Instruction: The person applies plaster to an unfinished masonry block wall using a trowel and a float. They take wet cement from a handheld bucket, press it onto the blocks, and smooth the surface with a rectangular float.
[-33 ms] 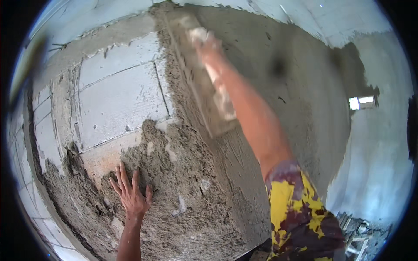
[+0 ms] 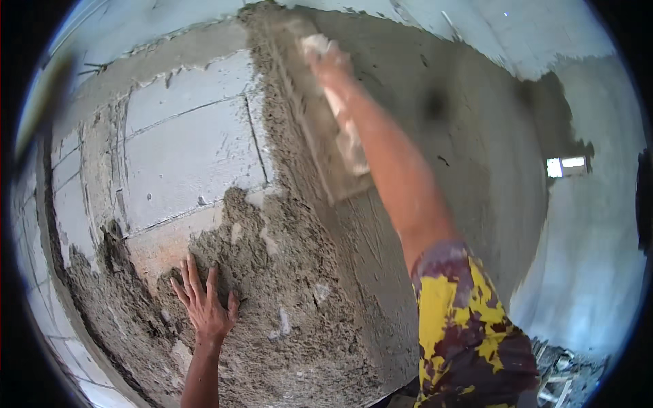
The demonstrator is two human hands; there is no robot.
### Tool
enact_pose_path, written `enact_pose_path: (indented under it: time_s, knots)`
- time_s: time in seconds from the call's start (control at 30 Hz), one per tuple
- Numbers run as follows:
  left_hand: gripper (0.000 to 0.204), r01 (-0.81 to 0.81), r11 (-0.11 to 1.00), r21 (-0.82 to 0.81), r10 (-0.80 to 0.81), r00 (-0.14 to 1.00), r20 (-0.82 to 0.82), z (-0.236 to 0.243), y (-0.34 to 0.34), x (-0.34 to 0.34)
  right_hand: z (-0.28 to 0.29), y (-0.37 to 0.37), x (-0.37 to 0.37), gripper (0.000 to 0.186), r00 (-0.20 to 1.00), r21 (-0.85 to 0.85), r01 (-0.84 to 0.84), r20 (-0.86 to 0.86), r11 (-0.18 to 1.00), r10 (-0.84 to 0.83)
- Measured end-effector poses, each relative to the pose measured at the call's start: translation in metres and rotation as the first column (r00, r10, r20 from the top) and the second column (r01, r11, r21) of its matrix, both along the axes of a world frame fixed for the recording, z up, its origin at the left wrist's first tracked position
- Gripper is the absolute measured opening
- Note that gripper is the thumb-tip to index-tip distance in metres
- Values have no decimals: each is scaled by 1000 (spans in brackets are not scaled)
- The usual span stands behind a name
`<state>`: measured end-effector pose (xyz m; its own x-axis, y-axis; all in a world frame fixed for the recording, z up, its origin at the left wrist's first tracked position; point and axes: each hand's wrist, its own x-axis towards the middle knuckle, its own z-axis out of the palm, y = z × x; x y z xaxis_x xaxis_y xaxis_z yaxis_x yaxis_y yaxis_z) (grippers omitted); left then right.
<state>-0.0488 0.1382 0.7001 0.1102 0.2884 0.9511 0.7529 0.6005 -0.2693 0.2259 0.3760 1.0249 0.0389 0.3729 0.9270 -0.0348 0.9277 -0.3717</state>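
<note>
My left hand point(image 2: 207, 306) lies with fingers spread on rough mortar point(image 2: 286, 319) and a bare patch point(image 2: 153, 255) of the wall, low and left of centre. My right arm stretches up the wall, and my right hand point(image 2: 330, 71) grips a long plastering float point(image 2: 350, 182) by its pale handle. The float is blurred and lies tilted along the edge between the rough mortar strip and the smoother grey plaster point(image 2: 415, 81) to its right. White blockwork point(image 2: 187, 143) shows above my left hand.
A side face of blockwork point(image 2: 41, 272) curves down the far left. A pale wall point(image 2: 571, 258) with a small bright opening point(image 2: 564, 165) stands at the right. Jumbled debris point(image 2: 564, 374) lies at lower right. The ceiling point(image 2: 490, 27) runs along the top, and a dark blurred bar point(image 2: 47, 95) crosses the upper left.
My right hand, forearm and the float have shifted slightly upward along the wall. My left hand stays in the same place.
</note>
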Motion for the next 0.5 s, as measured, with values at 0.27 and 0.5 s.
enact_pose_path:
  time_s: [0.27,0.5]
  knots:
    - [53,21,1000,-18,-21,999,-34,-1,0,-7,55,103,18,69,888,-1,451,-101,892,-449]
    - [54,19,1000,1,-19,999,28,3,5,-2,-25,69,-15,70,986,161,165,-34,973,-161]
